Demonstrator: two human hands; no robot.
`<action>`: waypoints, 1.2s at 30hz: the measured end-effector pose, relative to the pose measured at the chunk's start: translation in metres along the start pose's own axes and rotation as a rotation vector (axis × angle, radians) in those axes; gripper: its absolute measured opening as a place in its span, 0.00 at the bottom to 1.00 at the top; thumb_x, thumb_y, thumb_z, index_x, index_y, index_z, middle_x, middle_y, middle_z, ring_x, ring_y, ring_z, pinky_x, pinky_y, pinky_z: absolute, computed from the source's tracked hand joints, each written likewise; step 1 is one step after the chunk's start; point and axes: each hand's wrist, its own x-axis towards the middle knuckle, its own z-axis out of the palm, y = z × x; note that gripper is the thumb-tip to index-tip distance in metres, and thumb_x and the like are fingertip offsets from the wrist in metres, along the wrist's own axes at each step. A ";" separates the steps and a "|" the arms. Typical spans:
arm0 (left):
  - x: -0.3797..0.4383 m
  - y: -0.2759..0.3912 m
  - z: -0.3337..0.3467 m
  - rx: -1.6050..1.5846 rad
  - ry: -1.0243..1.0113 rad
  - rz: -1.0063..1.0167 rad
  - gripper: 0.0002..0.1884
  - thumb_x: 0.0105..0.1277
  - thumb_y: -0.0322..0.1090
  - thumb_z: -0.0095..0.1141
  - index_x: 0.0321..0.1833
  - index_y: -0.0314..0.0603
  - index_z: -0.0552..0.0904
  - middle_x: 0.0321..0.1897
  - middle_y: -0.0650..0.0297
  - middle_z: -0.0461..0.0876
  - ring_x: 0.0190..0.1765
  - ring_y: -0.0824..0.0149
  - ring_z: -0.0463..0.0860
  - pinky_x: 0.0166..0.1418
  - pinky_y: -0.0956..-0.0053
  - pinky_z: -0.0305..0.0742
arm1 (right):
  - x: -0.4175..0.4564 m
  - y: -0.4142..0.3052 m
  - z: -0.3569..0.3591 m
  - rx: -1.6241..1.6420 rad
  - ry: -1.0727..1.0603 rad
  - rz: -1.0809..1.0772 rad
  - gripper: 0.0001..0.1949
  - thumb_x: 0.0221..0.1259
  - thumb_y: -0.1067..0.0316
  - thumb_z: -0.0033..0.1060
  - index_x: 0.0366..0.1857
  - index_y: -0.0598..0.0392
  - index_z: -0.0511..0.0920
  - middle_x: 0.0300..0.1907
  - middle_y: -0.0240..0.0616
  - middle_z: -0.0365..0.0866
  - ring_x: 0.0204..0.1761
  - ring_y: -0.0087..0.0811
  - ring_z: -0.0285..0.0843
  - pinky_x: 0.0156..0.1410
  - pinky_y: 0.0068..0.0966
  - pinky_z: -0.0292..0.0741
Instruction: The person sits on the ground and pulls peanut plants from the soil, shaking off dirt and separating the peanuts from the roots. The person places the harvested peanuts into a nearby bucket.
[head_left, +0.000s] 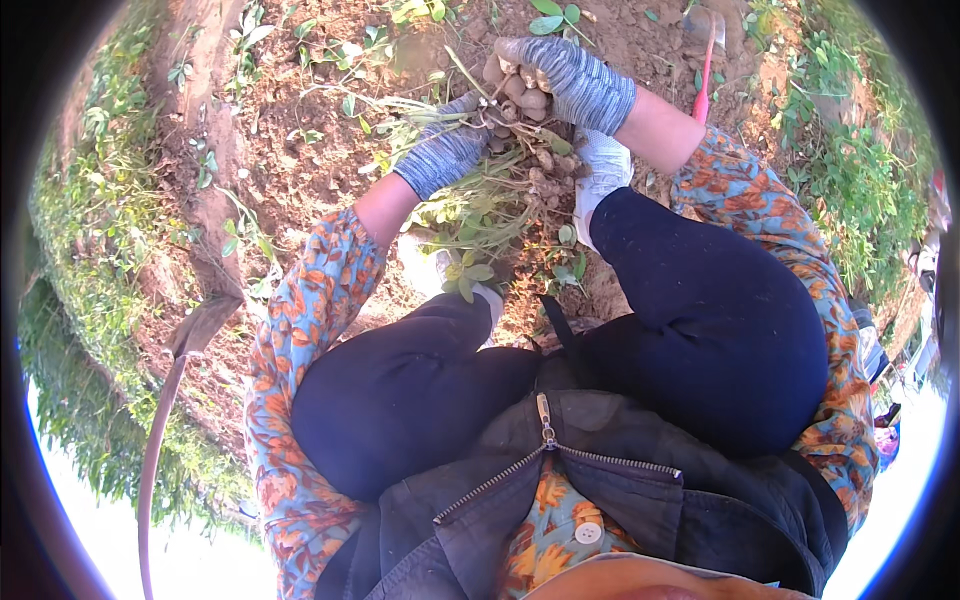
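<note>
My left hand (450, 146), in a grey-blue knit glove, grips the stems of uprooted peanut plants near their roots. My right hand (581, 82) wears a matching glove and curls around a cluster of peanut pods (531, 101) on those roots. Soil-coloured pods (546, 178) also hang just below the hands. Leafy stems (487, 206) trail down between my feet, partly over my left shoe. The palm of the right hand and some pods are hidden behind the fingers.
At the left a hoe (204, 326) rests with its long handle curving toward me. A tool with a red handle (705, 90) lies on the soil at upper right. Green plants (859, 251) border both sides. My white shoe (602, 165) is close beneath the right hand.
</note>
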 end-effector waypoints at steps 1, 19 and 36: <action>0.001 -0.003 -0.004 -0.054 -0.024 0.024 0.11 0.70 0.41 0.53 0.46 0.42 0.78 0.37 0.63 0.84 0.34 0.70 0.82 0.33 0.78 0.78 | 0.004 -0.003 -0.010 0.187 -0.125 -0.080 0.18 0.64 0.49 0.54 0.39 0.55 0.79 0.21 0.26 0.71 0.18 0.16 0.63 0.25 0.18 0.66; 0.010 0.027 -0.010 0.161 0.240 0.092 0.17 0.66 0.24 0.54 0.54 0.32 0.63 0.52 0.50 0.75 0.55 0.60 0.79 0.58 0.70 0.79 | -0.003 0.037 -0.037 -1.201 0.033 -0.229 0.18 0.62 0.51 0.56 0.43 0.56 0.80 0.34 0.42 0.83 0.33 0.34 0.80 0.42 0.29 0.77; -0.005 0.014 0.000 1.468 -0.003 0.309 0.32 0.50 0.49 0.69 0.54 0.35 0.79 0.69 0.49 0.61 0.69 0.50 0.64 0.71 0.65 0.62 | -0.009 0.058 -0.039 -0.605 0.132 -0.131 0.15 0.63 0.55 0.58 0.41 0.58 0.78 0.28 0.35 0.79 0.26 0.27 0.76 0.32 0.25 0.72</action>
